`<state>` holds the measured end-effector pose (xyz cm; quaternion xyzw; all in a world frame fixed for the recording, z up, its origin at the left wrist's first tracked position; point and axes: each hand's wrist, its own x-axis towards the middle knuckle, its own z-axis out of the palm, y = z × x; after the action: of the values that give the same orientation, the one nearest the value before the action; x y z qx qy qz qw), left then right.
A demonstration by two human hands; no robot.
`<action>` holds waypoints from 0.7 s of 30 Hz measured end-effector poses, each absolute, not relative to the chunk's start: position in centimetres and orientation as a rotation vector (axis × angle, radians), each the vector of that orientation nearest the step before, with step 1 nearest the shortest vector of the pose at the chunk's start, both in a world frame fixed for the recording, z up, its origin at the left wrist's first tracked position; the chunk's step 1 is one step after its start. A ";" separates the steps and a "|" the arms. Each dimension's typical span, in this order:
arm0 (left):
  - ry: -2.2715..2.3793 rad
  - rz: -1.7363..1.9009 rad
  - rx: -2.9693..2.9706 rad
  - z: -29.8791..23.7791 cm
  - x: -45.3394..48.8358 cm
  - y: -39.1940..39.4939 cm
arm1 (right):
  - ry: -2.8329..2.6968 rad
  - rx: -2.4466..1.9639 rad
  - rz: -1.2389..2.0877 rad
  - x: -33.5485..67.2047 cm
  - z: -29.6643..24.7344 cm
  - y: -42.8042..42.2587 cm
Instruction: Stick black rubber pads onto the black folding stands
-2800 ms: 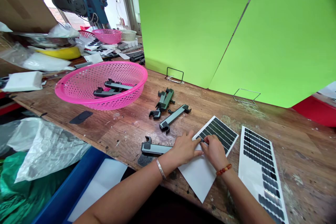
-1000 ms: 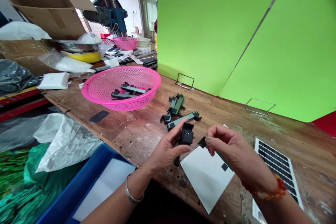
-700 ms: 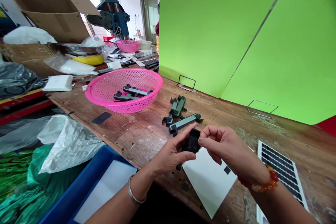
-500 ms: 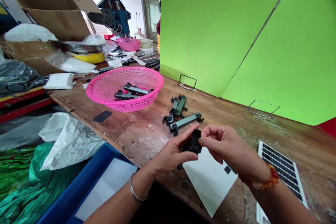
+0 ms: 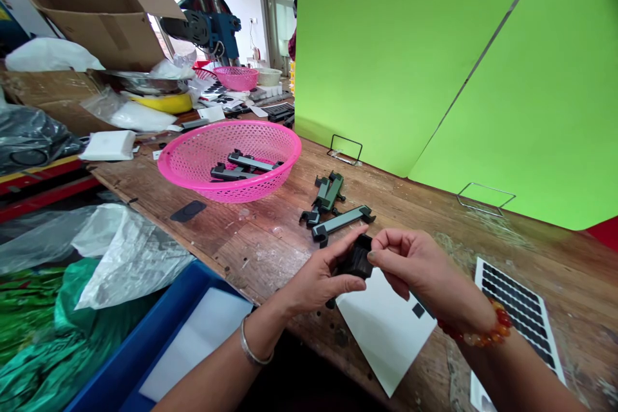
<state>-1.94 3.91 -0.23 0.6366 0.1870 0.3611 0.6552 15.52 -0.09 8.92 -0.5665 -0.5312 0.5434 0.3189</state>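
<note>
My left hand (image 5: 322, 273) grips a black and grey plastic bracket (image 5: 356, 260) end-on, just above the wooden bench. My right hand (image 5: 416, 265) pinches its fingertips onto the top of that bracket, pressing where a small black pad was brought; the pad itself is hidden under the fingers. Below the hands lies a white backing sheet (image 5: 386, 328) with one small black pad left on it. A second sheet of black pads (image 5: 524, 318) lies at the right. Loose brackets (image 5: 340, 221) rest on the bench just beyond my hands.
A pink basket (image 5: 193, 167) holding two or three brackets stands at the left. Green screens (image 5: 434, 64) on wire feet close the back. A blue bin (image 5: 159, 341) and plastic bags (image 5: 120, 257) sit at the near left; cardboard boxes, a second pink basket and a blue machine stand farther back.
Earlier both hands peeled a pad at the sheet on the bench. My left hand then lifted a bracket and my right hand brought the black pad onto it; they are now pressed together.
</note>
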 end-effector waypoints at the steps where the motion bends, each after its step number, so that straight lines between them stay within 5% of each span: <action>1: 0.427 0.820 1.442 -0.2 -1.9 3.9 | -1.394 -1.490 1.428 15.5 8.9 -0.1; 12: 0.443 0.854 1.427 -0.1 -1.7 3.8 | -1.511 -1.603 1.190 15.2 8.6 -0.5; 21: 0.449 0.896 1.371 0.8 -1.9 3.6 | -2.283 -1.254 -0.419 15.0 6.2 -3.6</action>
<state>-1.89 3.59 0.76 0.6059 0.1984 0.3961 0.6608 14.97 -3.58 6.22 -0.4604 -0.8380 -0.1540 0.2490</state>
